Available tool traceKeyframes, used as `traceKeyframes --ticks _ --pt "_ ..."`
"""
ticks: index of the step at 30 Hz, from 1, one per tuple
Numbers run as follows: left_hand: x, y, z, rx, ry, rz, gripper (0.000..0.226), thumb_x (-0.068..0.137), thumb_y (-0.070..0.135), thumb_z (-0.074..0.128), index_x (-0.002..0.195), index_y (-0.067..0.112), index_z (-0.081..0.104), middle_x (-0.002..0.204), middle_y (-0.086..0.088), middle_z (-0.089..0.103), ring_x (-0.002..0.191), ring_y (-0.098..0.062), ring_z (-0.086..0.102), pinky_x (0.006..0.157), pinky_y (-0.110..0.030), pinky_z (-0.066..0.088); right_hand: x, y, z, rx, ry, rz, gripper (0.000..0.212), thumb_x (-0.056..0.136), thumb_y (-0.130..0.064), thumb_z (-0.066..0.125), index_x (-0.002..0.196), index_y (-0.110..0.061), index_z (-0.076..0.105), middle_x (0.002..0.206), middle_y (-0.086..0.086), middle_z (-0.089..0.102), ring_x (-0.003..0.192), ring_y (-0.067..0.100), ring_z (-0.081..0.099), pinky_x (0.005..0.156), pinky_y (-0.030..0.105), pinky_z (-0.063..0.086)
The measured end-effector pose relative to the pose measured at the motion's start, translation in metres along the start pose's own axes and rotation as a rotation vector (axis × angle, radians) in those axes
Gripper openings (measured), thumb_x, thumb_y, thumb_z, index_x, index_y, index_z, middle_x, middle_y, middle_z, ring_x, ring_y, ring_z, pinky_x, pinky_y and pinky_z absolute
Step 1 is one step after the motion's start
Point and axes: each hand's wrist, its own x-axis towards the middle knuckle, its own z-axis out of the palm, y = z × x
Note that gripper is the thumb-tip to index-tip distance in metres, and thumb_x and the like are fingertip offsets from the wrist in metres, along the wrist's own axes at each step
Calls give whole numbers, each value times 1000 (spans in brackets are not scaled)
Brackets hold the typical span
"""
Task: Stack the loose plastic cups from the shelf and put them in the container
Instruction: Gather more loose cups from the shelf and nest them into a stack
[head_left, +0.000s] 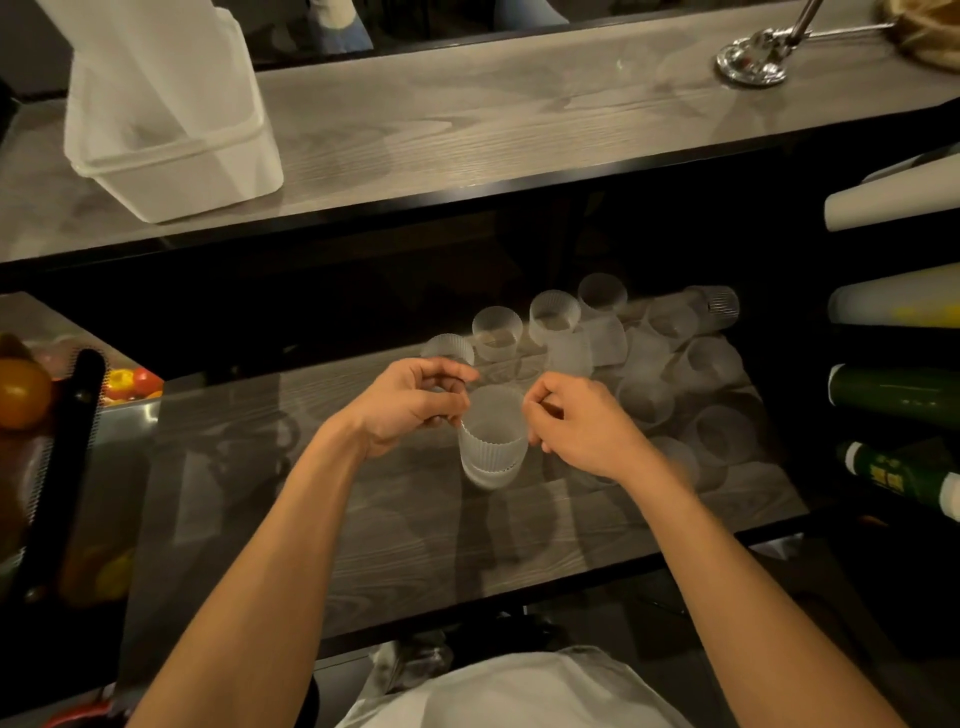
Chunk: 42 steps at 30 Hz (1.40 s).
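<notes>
Two ribbed translucent cups form a stack that stands on the lower wooden shelf. My left hand is at the stack's left rim, its curled fingertips pinching the edge. My right hand sits against the stack's right side with fingers curled into the palm and nothing visibly in them. Several loose cups stand or lie behind and to the right, some in a row. One cup is partly hidden behind my left hand. The white plastic container stands on the upper counter at left.
A chrome fixture base sits on the upper counter at right. Bottles and rolls lie on racks to the right of the shelf. Tomatoes and fruit fill a tray at left behind a black handle.
</notes>
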Motion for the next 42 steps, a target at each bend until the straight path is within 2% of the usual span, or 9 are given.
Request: traceKeyframes --ticks 11,17,21,26,30,34,38,40,42 --pt "14 6 -7 123 -44 -30 46 83 -6 74 123 15 66 92 -3 69 82 -19 69 77 -31 55 7 12 5 -163 108 -130 9 101 -28 56 92 -25 60 61 -8 63 54 8 59 60 30 53" --pt "31 11 3 370 -98 -126 48 78 5 81 120 23 66 98 -2 69 90 -12 68 83 -28 57 17 30 3 -260 50 19 25 91 -55 61 90 -30 64 70 -11 65 72 10 64 69 36 55" --pt "53 22 17 383 12 -26 33 88 20 76 119 27 67 115 2 68 107 -11 65 90 -26 54 29 44 -11 44 86 191 26 95 -44 63 82 -22 67 70 -2 70 64 11 67 68 37 57" --pt "92 31 44 414 40 13 34 98 15 64 131 24 59 127 2 62 113 -10 62 84 -19 52 46 68 -26 606 103 552 22 103 -20 57 124 -13 60 104 8 74 77 18 74 65 28 53" --pt "124 32 65 644 43 6 49 97 27 66 142 34 49 140 5 53 116 -11 54 88 -27 48 59 78 -31 731 91 647 45 103 -21 57 146 -21 43 125 5 64 83 23 77 65 27 57" --pt "145 30 78 763 -64 -28 68 93 34 67 153 36 35 155 2 43 140 -23 46 107 -40 47 76 78 -32 790 69 722 63 103 -24 58 157 -32 27 123 2 59 76 18 74 55 24 55" --pt "152 30 80 779 -154 -61 72 95 39 66 157 33 30 156 2 43 139 -23 48 110 -40 45 89 84 -28 646 44 763 35 102 -28 59 136 -25 50 110 6 66 68 13 67 51 21 50" --pt "153 35 76 678 -184 -108 75 94 45 69 157 27 31 147 0 54 123 -18 63 103 -34 50 87 81 -28 712 64 754 9 103 -21 58 111 -24 56 107 6 66 75 14 68 52 22 53" --pt "153 40 72 577 -231 -197 75 91 48 72 153 22 37 139 -2 59 97 -13 75 92 -32 59 86 76 -29 799 74 732 12 102 -13 58 98 -24 56 108 7 66 83 16 68 49 23 54"
